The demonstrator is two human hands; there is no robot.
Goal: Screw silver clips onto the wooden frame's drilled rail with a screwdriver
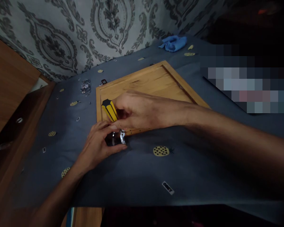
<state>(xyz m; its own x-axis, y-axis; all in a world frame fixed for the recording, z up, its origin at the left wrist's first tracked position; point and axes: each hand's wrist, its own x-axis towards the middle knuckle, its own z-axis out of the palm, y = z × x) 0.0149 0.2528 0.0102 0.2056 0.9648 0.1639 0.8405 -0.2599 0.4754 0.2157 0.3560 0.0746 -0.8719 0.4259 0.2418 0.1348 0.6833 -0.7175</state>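
Note:
My right hand [139,108] is closed around a screwdriver [110,110] with a yellow and black handle. The tool stands tilted over the near left corner of a framed wooden panel [142,85], its tip hidden behind my fingers. At that same corner sits a shiny metal hinge [122,137], partly covered. My left hand [96,145] grips around the hinge, thumb on the near side and index finger by the screwdriver. A few dark holes show in the panel's edge just right of the hinge.
On the dark blue pineapple-print cloth [137,176] lies a pile of metal hinges [85,87] with small loose pieces nearby. A blue cloth [174,43] is crumpled at the back, before a patterned curtain [113,25]. Brown wooden furniture [11,88] stands left; a blurred-out flat object lies right.

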